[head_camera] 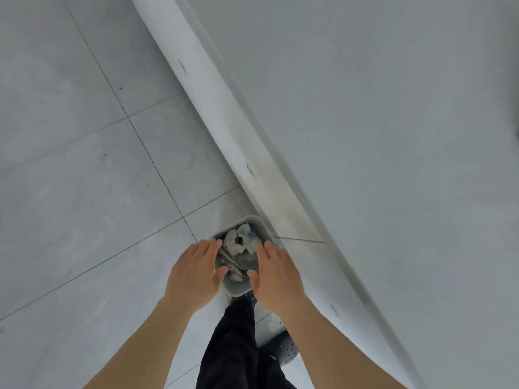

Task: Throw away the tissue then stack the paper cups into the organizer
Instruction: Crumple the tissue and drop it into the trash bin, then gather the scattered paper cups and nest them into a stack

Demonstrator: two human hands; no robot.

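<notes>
A small grey trash bin (254,221) stands on the floor against the wall's base. Crumpled white tissues (243,239) lie inside it with other scraps. My left hand (196,272) hovers over the bin's left rim, palm down, fingers apart and empty. Over the right rim my right hand (276,277) is held the same way, open with nothing in it. No paper cups or organizer are in view.
Grey floor tiles (84,178) spread to the left. A white baseboard (238,130) and wall (379,122) run diagonally on the right. My black trouser leg (233,341) and perforated dark shoes (286,349) are just below the bin.
</notes>
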